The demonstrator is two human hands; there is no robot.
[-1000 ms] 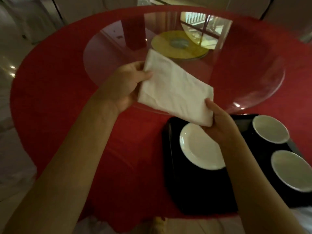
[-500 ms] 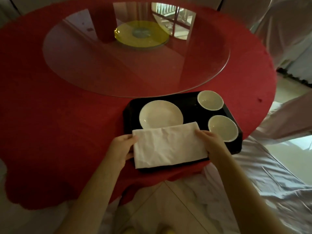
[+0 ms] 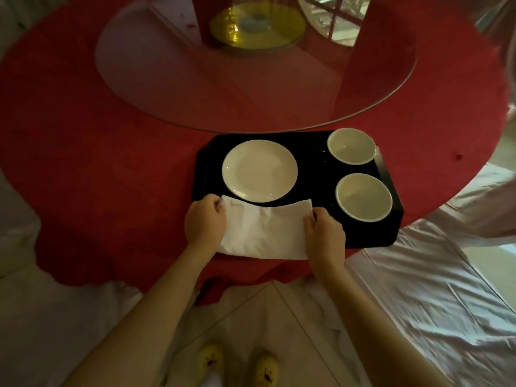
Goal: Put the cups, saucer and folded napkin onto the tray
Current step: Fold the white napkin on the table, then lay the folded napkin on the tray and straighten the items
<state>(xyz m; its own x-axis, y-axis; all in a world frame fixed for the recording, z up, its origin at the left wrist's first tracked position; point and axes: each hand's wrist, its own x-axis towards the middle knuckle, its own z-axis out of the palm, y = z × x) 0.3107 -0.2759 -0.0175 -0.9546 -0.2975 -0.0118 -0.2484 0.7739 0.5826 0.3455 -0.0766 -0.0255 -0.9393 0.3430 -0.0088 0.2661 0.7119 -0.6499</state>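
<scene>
Napkin going down on the near edge of the tray, one grip at each end.

The red-clothed bench (image 3: 111,163) carries the black tray (image 3: 365,236) at its near side. On the tray the white saucer (image 3: 259,171) sits far left and the two cups (image 3: 351,146) (image 3: 363,196) stand along the right. The folded napkin (image 3: 262,230) lies in front of the saucer, its far edge at the saucer's near rim and its near edge apparently past the tray's front rim. Its long axis runs left to right, straight between the grips. The left grip (image 3: 205,220) curls round the left short end and the right grip (image 3: 325,233) pinches the right, both equally near. What remains is probably nudging it away from the body, then letting go.
</scene>
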